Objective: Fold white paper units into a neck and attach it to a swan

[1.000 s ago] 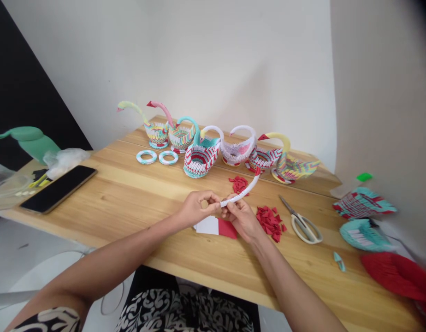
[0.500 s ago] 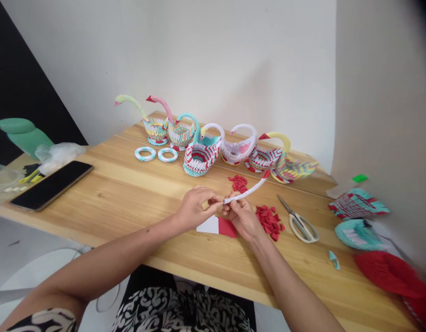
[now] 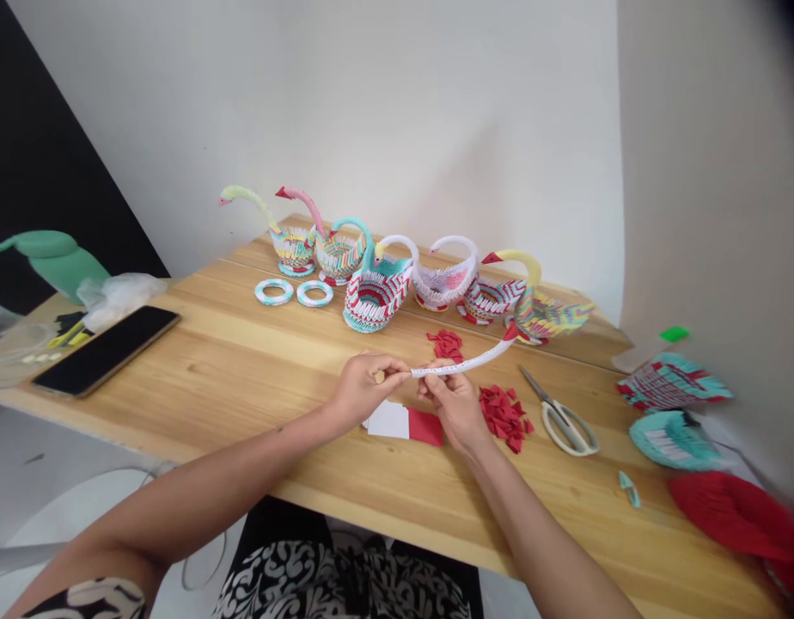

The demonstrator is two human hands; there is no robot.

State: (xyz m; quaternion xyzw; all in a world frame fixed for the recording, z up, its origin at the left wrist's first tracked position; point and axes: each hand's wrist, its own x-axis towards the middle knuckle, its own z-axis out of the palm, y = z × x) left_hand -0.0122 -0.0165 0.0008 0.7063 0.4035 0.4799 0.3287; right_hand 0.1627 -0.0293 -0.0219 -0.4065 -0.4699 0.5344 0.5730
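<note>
A curved white paper neck (image 3: 478,359) with a red tip is held level above the table. My left hand (image 3: 369,384) pinches its left end between thumb and fingers. My right hand (image 3: 455,404) is closed around it a little further right. Under the hands lie white paper (image 3: 389,421) and red paper (image 3: 425,426). A small pile of red folded pieces (image 3: 444,345) is behind the neck, and a larger red pile (image 3: 503,416) lies right of my right hand.
Several folded-paper swans (image 3: 376,292) line the table's back. Two paper rings (image 3: 274,292) lie left of them. Scissors (image 3: 562,417) rest at the right, near more paper parts (image 3: 673,437) and a red item (image 3: 735,516). A phone (image 3: 106,348) lies at the left.
The white neck has swung lower and more level, its red tip shifting right and down. Its left end now reaches further out from my right hand. The view has shifted slightly.
</note>
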